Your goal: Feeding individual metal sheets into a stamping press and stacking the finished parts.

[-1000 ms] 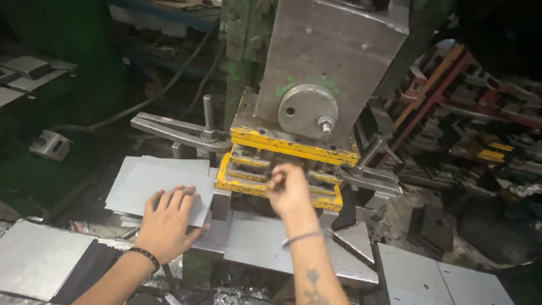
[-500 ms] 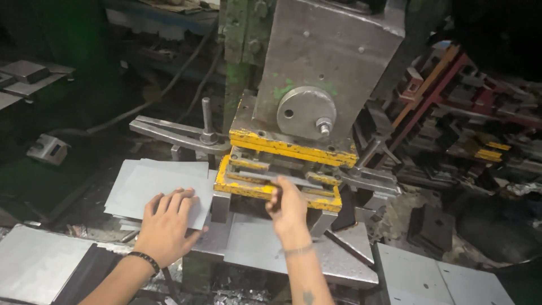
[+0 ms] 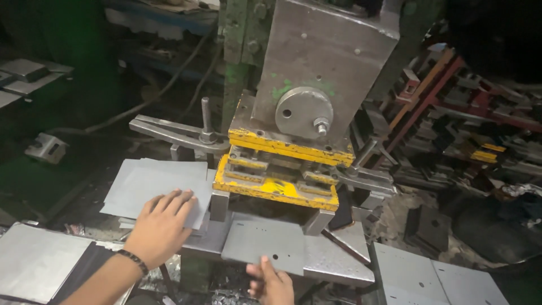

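The left hand [image 3: 161,226] lies flat, fingers spread wide, on top of a stack of plain grey metal sheets [image 3: 149,183] that sits on the bench just left of the press. The right hand [image 3: 271,282] is low in the view, its fingers closed on the near edge of a punched grey plate [image 3: 265,244], which has small holes along its edge and lies flat on the steel press bed [image 3: 333,262], in front of and just below the yellow die [image 3: 276,189]. Above the die hangs the heavy grey ram block [image 3: 327,62] with a round disc and bolt on its face. More flat grey sheets [image 3: 435,279] lie at lower right, and another sheet [image 3: 34,262] at lower left.
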